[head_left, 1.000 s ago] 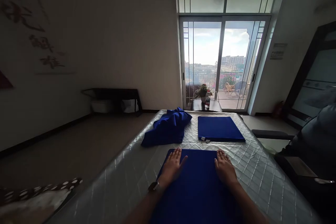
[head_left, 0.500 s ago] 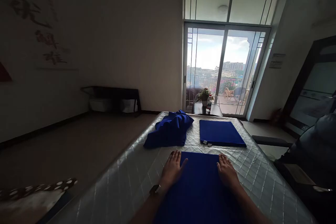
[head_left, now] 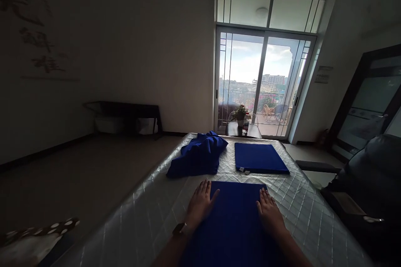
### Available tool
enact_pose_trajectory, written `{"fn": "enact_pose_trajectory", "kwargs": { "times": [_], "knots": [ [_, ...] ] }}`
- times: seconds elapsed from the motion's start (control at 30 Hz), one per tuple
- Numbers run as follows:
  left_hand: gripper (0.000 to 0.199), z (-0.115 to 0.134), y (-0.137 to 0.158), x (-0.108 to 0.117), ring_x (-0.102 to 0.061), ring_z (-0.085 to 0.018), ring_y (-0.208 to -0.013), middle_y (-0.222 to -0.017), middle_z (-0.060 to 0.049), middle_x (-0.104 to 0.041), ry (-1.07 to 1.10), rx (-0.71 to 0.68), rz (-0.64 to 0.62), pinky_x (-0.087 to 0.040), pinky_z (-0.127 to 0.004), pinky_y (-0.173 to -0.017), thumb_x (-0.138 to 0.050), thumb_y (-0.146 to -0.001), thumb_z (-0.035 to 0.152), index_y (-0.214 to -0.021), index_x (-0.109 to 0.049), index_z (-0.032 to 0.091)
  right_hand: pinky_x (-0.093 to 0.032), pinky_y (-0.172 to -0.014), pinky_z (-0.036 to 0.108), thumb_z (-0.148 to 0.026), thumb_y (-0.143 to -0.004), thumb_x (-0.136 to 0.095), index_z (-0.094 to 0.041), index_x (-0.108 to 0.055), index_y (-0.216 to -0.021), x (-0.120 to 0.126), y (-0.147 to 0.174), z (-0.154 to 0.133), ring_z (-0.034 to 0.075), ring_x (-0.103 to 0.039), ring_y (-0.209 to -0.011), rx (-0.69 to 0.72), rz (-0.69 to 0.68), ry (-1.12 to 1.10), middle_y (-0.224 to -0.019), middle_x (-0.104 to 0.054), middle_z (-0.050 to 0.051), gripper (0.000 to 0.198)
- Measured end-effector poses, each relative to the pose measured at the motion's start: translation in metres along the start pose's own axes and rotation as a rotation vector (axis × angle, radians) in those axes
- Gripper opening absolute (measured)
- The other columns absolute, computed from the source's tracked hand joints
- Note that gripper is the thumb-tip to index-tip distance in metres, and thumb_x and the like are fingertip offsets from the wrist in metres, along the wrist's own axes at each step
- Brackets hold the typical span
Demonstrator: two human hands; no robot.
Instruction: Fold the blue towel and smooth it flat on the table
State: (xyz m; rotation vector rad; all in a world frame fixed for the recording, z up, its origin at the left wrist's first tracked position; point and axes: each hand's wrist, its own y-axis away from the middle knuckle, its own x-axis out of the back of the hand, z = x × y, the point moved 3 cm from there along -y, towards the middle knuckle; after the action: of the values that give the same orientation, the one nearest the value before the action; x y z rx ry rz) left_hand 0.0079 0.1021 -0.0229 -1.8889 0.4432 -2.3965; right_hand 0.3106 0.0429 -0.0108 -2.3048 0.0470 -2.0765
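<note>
A blue cloth (head_left: 234, 221), smooth and narrow, lies before me on a quilted silvery surface (head_left: 147, 212). My left hand (head_left: 200, 202), with a dark watch on its wrist, rests flat along the cloth's left edge near the far corner. On the opposite edge my right hand (head_left: 269, 208) lies flat, fingers stretched forward. Neither hand grips anything. Farther off sits a flat folded blue cloth (head_left: 261, 157) with small white tags at its near edge. To its left lies a crumpled blue cloth (head_left: 200, 154).
Beyond the quilted surface stands a small dark table (head_left: 250, 132) with a potted plant (head_left: 239, 114) and a bottle (head_left: 246, 124), before a sliding glass door (head_left: 241, 62). A black chair (head_left: 369, 171) is at the right. A low black rack (head_left: 125, 112) stands by the wall.
The view has turned slightly right, shifting the scene left. My right hand has slid a little back toward me along the edge, uncovering the cloth's far right corner; both hands stay flat.
</note>
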Motion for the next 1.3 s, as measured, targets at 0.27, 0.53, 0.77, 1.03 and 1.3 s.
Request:
{"fn": "enact_pose_trajectory", "kwargs": {
  "times": [0.27, 0.53, 0.77, 1.03, 1.3],
  "knots": [
    [0.088, 0.001, 0.0, 0.003, -0.031, -0.031, -0.156, -0.166, -0.019, -0.036, -0.015, 0.009, -0.026, -0.028, -0.048, -0.127, -0.014, -0.103, 0.068, -0.158, -0.038, 0.004, -0.016, -0.13, 0.041, -0.036, -0.104, -0.018, -0.003, -0.026, -0.161, 0.002, 0.003, 0.0, 0.021, -0.013, -0.159, -0.015, 0.019, -0.098, -0.17, -0.022, 0.013, 0.066],
    [0.082, 0.055, -0.001, 0.011, -0.025, -0.034, -0.157, -0.167, -0.021, -0.031, -0.066, -0.048, -0.077, -0.025, -0.053, -0.128, -0.015, -0.106, 0.061, -0.159, -0.035, 0.002, -0.017, -0.129, 0.042, -0.036, -0.103, -0.021, -0.002, -0.028, -0.16, 0.0, 0.005, 0.001, 0.024, -0.016, -0.159, -0.007, 0.061, -0.138, -0.17, -0.023, 0.014, 0.067],
    [0.072, 0.199, 0.019, -0.005, -0.027, -0.027, -0.157, -0.168, -0.014, -0.034, 0.196, -0.411, -0.168, -0.029, -0.047, -0.128, -0.012, -0.108, 0.056, -0.161, -0.034, 0.012, -0.021, -0.129, 0.047, -0.027, -0.098, -0.03, -0.007, -0.034, -0.16, -0.006, 0.003, 0.005, 0.028, -0.017, -0.159, 0.07, 0.056, -0.068, -0.169, -0.025, 0.012, 0.065],
    [0.076, 0.165, 0.017, -0.005, -0.025, -0.026, -0.158, -0.168, -0.014, -0.033, 0.142, -0.316, -0.181, -0.025, -0.048, -0.13, -0.01, -0.107, 0.058, -0.16, -0.036, 0.009, -0.019, -0.129, 0.043, -0.032, -0.102, -0.022, -0.003, -0.032, -0.16, -0.002, 0.003, 0.004, 0.024, -0.016, -0.159, 0.01, 0.054, -0.102, -0.169, -0.025, 0.014, 0.066],
    [0.077, 0.035, 0.015, 0.004, -0.028, -0.031, -0.156, -0.167, -0.016, -0.032, -0.013, -0.105, -0.117, -0.029, -0.052, -0.127, -0.018, -0.107, 0.061, -0.16, -0.035, 0.009, -0.013, -0.13, 0.04, -0.035, -0.103, -0.018, -0.005, -0.025, -0.162, 0.003, 0.004, 0.002, 0.02, -0.012, -0.16, -0.033, 0.007, -0.12, -0.171, -0.02, 0.01, 0.067]
  ]
}}
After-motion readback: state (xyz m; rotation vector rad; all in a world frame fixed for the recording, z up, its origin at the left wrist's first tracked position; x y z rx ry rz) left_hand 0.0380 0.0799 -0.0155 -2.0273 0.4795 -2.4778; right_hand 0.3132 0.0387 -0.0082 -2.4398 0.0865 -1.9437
